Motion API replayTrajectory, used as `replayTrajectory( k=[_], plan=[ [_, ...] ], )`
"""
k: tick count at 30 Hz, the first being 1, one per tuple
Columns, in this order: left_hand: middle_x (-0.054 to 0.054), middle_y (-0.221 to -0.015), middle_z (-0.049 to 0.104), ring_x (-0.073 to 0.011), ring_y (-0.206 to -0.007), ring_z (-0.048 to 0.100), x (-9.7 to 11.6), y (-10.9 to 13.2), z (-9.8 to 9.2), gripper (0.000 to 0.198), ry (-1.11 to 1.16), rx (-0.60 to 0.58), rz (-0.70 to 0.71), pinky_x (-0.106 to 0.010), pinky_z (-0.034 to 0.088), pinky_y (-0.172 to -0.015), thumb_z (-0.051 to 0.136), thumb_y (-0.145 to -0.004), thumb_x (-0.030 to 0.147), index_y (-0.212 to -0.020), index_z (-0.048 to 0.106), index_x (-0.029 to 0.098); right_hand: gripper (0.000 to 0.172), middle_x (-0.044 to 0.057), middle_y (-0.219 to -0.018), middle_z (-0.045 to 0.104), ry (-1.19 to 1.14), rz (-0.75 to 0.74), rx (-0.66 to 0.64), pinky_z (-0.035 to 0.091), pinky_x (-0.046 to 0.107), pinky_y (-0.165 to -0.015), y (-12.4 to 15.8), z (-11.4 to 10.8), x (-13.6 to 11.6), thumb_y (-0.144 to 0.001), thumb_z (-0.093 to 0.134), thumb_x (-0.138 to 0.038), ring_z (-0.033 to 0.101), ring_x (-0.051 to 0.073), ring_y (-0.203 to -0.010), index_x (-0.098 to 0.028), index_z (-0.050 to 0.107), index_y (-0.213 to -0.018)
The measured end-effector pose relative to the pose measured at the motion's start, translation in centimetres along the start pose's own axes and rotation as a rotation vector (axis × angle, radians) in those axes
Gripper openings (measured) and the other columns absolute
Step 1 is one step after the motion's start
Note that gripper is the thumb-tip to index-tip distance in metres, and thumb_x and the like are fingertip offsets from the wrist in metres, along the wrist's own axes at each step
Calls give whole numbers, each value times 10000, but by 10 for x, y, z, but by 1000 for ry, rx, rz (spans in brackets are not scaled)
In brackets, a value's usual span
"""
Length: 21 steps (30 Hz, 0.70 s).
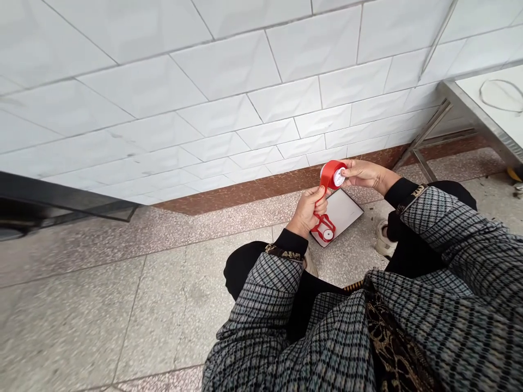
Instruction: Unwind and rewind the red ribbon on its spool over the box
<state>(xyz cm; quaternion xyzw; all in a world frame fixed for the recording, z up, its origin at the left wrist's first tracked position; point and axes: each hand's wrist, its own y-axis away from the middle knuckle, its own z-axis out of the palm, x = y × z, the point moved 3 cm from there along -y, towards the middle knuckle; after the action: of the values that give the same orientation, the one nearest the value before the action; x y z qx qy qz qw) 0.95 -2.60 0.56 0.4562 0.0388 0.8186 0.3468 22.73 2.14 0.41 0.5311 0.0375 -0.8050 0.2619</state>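
A roll of red ribbon (pixel 333 173) with a white core is held up in front of me by my right hand (pixel 362 173), its fingers closed at the core's right side. My left hand (pixel 309 208) is closed on the red ribbon strip that comes off the roll's left side. Below it, loops of red ribbon (pixel 324 220) hang or lie around a small white disc (pixel 328 234). Behind these, a white tray-like panel with a dark edge (pixel 347 209) rests on the floor; whether the disc touches it I cannot tell.
A white tiled wall (pixel 229 114) rises ahead above a brown skirting strip (pixel 220 195). To the right stands a metal-framed table (pixel 486 109) with a thin wire loop (pixel 500 95) on top. A dark object (pixel 61 201) juts in at left. My knees flank the panel.
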Motion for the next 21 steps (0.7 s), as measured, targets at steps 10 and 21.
replayTrajectory(
  k=[10, 21],
  plan=[
    [129, -500, 275, -19, -378, 176, -5, -1, 9, 456, 111, -79, -80, -149, 108, -414, 799, -1072, 471, -781, 650, 153, 568, -9, -952, 860, -94, -12, 20, 661, 294, -894, 0, 7, 6, -631, 1200, -467, 784, 156, -888, -234, 843, -1006],
    [96, -583, 458, 3, -417, 231, 4, 1, 11, 445, 84, 94, 188, -150, 163, -433, 869, -1022, 442, -785, 617, 161, 609, 4, -911, 861, -129, -36, 115, 655, 287, -830, 1, 7, -3, -544, 1231, -431, 786, 165, -840, -211, 829, -944]
  ],
)
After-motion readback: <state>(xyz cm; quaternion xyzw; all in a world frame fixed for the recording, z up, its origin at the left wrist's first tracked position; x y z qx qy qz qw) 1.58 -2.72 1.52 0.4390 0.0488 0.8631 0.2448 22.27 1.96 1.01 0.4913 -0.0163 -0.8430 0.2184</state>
